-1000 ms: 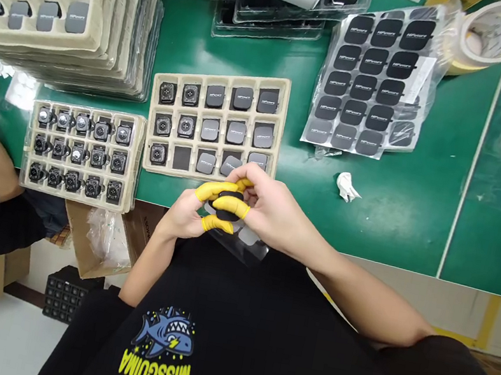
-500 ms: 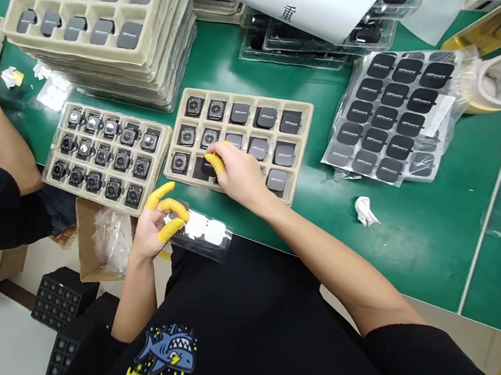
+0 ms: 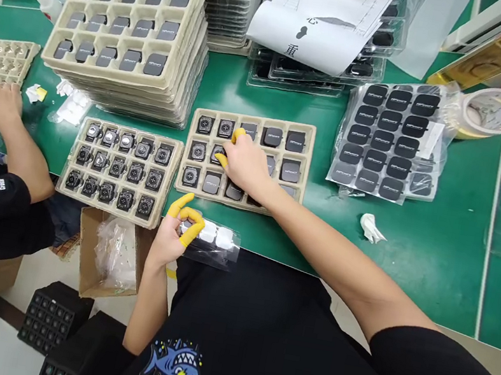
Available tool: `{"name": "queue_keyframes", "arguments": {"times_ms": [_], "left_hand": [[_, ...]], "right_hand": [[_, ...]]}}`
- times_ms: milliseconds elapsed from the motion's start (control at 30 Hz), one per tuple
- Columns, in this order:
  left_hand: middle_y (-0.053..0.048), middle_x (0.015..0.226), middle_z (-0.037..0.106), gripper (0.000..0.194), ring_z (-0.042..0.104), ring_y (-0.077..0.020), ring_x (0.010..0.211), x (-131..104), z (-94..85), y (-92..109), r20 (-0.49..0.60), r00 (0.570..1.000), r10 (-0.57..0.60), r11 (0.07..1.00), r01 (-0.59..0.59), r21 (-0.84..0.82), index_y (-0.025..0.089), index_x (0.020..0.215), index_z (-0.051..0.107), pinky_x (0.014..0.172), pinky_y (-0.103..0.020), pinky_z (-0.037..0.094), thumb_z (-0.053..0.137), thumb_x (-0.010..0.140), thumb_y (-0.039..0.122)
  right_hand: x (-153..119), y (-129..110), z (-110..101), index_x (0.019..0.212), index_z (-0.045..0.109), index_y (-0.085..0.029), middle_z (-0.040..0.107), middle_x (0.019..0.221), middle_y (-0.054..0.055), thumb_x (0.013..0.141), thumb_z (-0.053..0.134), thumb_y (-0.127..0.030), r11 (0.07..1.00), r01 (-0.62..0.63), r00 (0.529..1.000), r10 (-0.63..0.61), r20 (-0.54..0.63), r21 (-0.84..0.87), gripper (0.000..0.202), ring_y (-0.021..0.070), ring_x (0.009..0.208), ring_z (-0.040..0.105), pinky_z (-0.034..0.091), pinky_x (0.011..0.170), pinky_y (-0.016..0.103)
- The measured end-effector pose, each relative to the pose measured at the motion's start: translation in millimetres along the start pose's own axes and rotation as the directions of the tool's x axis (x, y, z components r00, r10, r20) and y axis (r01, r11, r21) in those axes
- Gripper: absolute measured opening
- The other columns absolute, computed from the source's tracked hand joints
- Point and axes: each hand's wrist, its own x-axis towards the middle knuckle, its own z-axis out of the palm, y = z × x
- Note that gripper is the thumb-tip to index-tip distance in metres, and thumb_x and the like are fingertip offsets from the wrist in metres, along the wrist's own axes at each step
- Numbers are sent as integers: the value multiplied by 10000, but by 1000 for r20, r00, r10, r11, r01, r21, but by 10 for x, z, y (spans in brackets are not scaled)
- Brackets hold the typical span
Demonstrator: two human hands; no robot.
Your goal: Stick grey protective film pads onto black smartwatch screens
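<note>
My right hand [image 3: 247,164], with yellow finger cots, is over a beige molded tray [image 3: 178,182]. Its thumb and index finger are apart at a dark watch [image 3: 218,153] in the middle row; its other fingertips are hidden. The tray holds black smartwatch bodies on the left and grey printed square covers [image 3: 272,137] on the right. A grey cover [image 3: 211,182] fills the front cell second from left. My left hand [image 3: 173,235], also in finger cots, is curled at the table edge, holding a clear film strip [image 3: 222,255] with white rounded squares.
A tray of watches [image 3: 111,167] lies left; tall stacked trays [image 3: 193,74] stand behind it. Bagged covers [image 3: 388,137], a tape roll [image 3: 496,114], crumpled paper [image 3: 372,228] and papers [image 3: 306,36] lie around. A co-worker's hands [image 3: 0,105] are at far left; a cardboard box [image 3: 87,249] stands below.
The view has shifted, so things sit lower and further right. My right hand has let go of the dark cover in the front row and moved back to the middle row.
</note>
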Motion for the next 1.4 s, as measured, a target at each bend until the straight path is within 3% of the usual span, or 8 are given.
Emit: {"name": "queue_keyframes", "arguments": {"times_ms": [167, 367, 467, 600, 767, 967, 1133, 1400], "left_hand": [[-8, 959, 761, 608, 702, -167, 894, 121, 60, 17, -5, 1000, 21, 995, -21, 97, 211, 1499, 615, 921, -344, 564, 830, 993, 473], [4, 964, 750, 564, 694, -167, 876, 196, 233, 68, -55, 996, 75, 967, -59, 247, 225, 1512, 588, 923, -343, 565, 791, 1018, 407], [0, 916, 726, 457, 694, -196, 862, 169, 334, 80, -60, 988, 142, 906, -105, 411, 223, 1377, 664, 888, -357, 574, 825, 970, 354], [-60, 908, 745, 243, 708, -253, 825, 115, 431, 119, 18, 974, 224, 821, -199, 535, 215, 1195, 722, 751, -375, 567, 755, 989, 339], [-30, 761, 707, 398, 678, -198, 678, 108, 579, 293, 202, 978, 41, 960, -95, 262, 216, 946, 708, 670, -344, 561, 526, 1141, 511], [-10, 783, 719, 467, 720, -197, 665, 178, 782, 337, 318, 947, -52, 999, 50, 15, 220, 1300, 640, 658, -360, 641, 704, 1054, 611], [11, 839, 748, 857, 727, -177, 635, 227, 717, 281, 409, 913, 1, 998, 22, -51, 299, 1695, 348, 618, -315, 633, 806, 1010, 533], [-28, 878, 782, 720, 729, -193, 628, 314, 721, 168, 470, 882, 45, 997, -12, -74, 277, 1495, 612, 587, -338, 645, 857, 926, 643]], "right_hand": [[25, -42, 36, 1230, 669, -133, 640, 1432, 282, 1064, 626, -276, 996, 13, 1000, -11, -28, 93, 224, 420, 1282, 607, 493, 851, 435], [-290, -138, -51, 1312, 556, -199, 752, 1070, 102, 1006, 547, -226, 960, 27, 999, -14, -51, 277, 307, 275, 836, 660, 406, 711, 367], [-668, -195, -138, 1222, 552, -251, 671, 819, -23, 933, 596, -243, 862, 45, 999, -37, -26, 504, 292, 211, 671, 580, 386, 644, 327], [-1119, -201, -166, 1029, 598, -263, 650, 817, -31, 877, 662, -241, 664, 43, 998, -54, -10, 746, 167, 174, 678, 552, 407, 637, 312], [-1394, -34, -178, 1206, 752, -254, 736, 1110, 88, 984, 668, -268, 702, 157, 983, -42, -180, 695, 238, 235, 932, 687, 567, 814, 391], [-1528, 131, -262, 1125, 725, -256, 752, 946, 38, 985, 635, -212, 661, 117, 981, 39, -190, 741, 172, 213, 806, 673, 541, 720, 357], [-1592, 163, -325, 997, 645, -256, 716, 875, 5, 963, 654, -226, 607, 102, 984, 56, -170, 788, 46, 185, 749, 627, 509, 687, 327], [-1657, 194, -390, 976, 597, -258, 696, 977, 33, 996, 607, -147, 663, 237, 964, -72, -255, 710, 113, 198, 859, 645, 514, 750, 334]]}}
